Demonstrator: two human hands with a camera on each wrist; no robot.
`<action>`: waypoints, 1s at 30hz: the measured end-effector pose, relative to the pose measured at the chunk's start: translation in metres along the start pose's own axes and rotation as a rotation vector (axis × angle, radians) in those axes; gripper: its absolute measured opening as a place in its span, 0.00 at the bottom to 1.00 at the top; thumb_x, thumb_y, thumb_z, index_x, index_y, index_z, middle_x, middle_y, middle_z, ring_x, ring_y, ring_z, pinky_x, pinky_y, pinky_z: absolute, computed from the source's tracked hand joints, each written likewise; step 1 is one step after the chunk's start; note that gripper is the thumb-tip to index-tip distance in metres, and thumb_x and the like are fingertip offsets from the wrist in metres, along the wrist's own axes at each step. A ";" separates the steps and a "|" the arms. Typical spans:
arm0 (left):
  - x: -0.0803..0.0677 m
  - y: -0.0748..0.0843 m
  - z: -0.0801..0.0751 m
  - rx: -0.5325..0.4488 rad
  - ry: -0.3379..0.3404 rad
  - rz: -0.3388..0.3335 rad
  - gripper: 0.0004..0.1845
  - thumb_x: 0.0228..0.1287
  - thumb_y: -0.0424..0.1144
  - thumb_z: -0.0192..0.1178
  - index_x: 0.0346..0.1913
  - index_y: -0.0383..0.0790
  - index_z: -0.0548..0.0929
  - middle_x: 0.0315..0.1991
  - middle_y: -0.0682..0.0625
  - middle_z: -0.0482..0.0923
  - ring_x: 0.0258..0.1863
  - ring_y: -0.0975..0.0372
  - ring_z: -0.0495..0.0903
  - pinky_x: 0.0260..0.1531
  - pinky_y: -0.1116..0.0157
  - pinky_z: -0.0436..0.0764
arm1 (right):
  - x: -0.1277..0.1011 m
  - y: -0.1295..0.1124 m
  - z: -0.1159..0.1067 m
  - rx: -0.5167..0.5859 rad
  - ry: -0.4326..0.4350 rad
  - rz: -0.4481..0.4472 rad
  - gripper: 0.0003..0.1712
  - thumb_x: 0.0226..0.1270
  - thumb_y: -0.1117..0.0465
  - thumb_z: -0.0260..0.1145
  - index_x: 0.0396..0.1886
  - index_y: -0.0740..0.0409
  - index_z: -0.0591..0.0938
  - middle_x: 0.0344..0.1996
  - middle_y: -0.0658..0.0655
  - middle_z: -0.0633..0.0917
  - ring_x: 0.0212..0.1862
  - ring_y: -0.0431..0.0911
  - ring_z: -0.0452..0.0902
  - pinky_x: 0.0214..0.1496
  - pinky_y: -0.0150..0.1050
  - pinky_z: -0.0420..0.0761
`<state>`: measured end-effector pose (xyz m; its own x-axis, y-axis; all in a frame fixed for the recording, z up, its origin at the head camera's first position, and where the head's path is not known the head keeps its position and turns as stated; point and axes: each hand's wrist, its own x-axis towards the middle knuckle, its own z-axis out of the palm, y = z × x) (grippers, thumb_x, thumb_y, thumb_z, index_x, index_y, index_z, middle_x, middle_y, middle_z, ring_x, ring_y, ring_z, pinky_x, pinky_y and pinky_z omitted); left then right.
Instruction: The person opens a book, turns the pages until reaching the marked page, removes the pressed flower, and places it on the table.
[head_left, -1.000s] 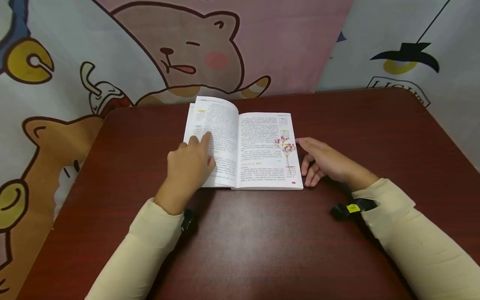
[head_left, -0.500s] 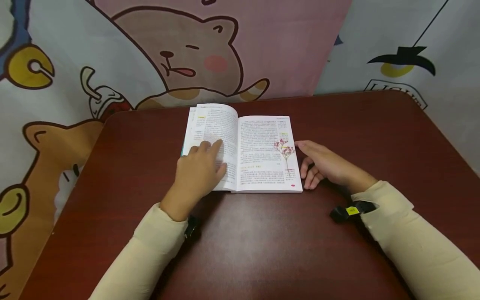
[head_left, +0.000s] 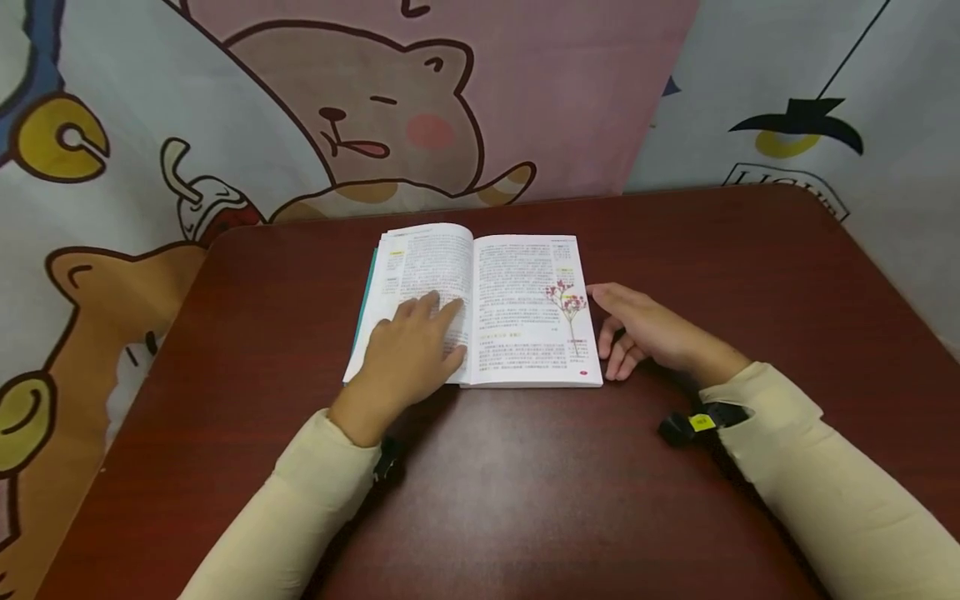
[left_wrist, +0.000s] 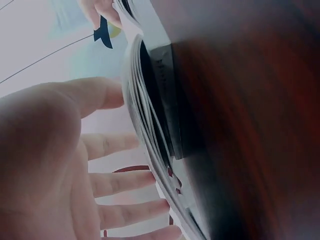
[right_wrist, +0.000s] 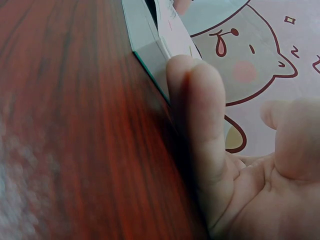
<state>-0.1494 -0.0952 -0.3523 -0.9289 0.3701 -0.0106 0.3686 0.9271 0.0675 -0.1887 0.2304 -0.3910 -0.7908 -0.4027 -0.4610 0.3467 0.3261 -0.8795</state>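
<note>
An open book with printed pages lies on the table, a red flower printed near its right edge. My left hand rests on the left page with fingers spread and nearly straight. In the left wrist view its fingertips touch the page, and several leaves bow up near the spine. My right hand lies at the book's right edge, its side on the table. Its thumb and index reach toward the page edge, and the lower fingers bend loosely. In the right wrist view nothing is held in the right hand.
A dark red wooden table bears the book. Behind it hangs a cloth printed with cartoon animals. A black wrist camera with a yellow label sits under the right wrist.
My left hand has slid right and toward me across the left page, toward the spine. The raised left leaf has come down flatter. The right hand stays at the right edge.
</note>
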 end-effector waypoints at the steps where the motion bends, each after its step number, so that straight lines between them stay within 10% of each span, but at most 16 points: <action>1: 0.000 0.000 0.000 -0.001 -0.010 0.006 0.32 0.68 0.52 0.60 0.72 0.47 0.70 0.71 0.39 0.69 0.67 0.43 0.71 0.49 0.41 0.79 | 0.000 0.000 0.000 0.002 -0.001 0.003 0.35 0.80 0.36 0.40 0.77 0.47 0.53 0.24 0.60 0.78 0.20 0.55 0.83 0.24 0.50 0.84; 30: 0.004 -0.004 0.001 -0.117 -0.202 0.034 0.32 0.73 0.53 0.56 0.75 0.49 0.66 0.75 0.40 0.63 0.72 0.42 0.66 0.60 0.37 0.72 | -0.004 -0.010 -0.002 -0.026 0.089 0.033 0.27 0.81 0.48 0.49 0.63 0.66 0.63 0.23 0.58 0.79 0.22 0.52 0.84 0.26 0.46 0.85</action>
<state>-0.1545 -0.0976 -0.3538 -0.8859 0.4164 -0.2046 0.3824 0.9051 0.1860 -0.1903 0.2302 -0.3801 -0.8210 -0.3141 -0.4767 0.3614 0.3605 -0.8599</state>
